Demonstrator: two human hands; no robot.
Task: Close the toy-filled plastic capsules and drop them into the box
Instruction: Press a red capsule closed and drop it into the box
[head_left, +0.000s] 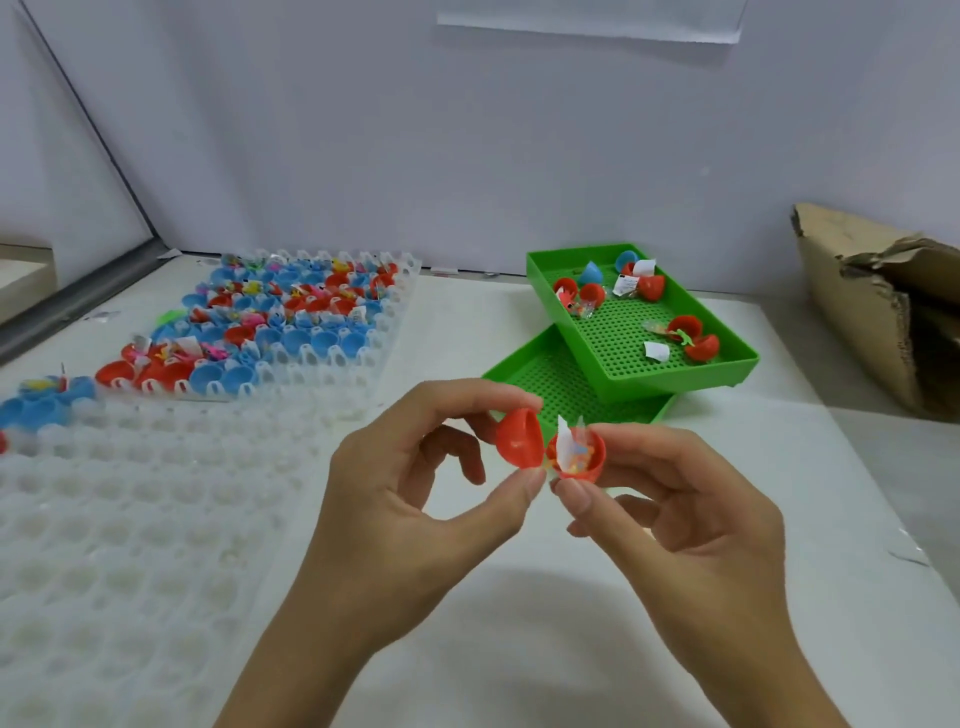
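One head-worn camera looks forward and down over a white table (519, 597). It sits close above the person's raised hands, the wall (415, 130) behind. No second view exists.

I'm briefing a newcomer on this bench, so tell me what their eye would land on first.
First, the two hands at centre: the left hand pinches the empty red half, and the right hand holds the toy-filled half; the capsule is still open. Next, the green trays stacked at right behind, the top one holding loose open capsules. At far left lies a white tray packed with blue and red capsules.
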